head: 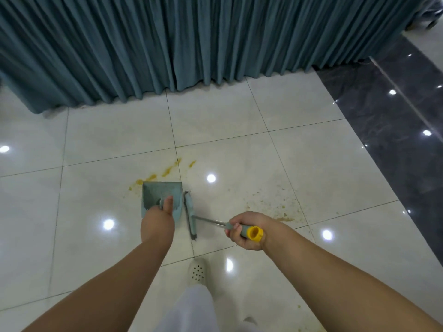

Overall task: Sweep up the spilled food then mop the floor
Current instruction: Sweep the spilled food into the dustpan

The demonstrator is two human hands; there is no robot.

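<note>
A teal dustpan (155, 192) stands on the white tiled floor, and my left hand (158, 224) is shut on its handle from above. Right beside it lies the teal broom head (190, 212), on a metal shaft with a grey and yellow grip (251, 232). My right hand (247, 230) is closed around that grip. Yellow food smears (167, 171) run from the dustpan's far edge up along a tile joint. To the right, a wider patch of small specks and a brownish smear (275, 204) covers the tile.
A pleated teal curtain (191, 44) hangs to the floor across the back. Dark polished tiles (395, 111) border the white ones (107, 140) on the right. My white perforated shoe (197, 271) and white trouser leg are below the hands.
</note>
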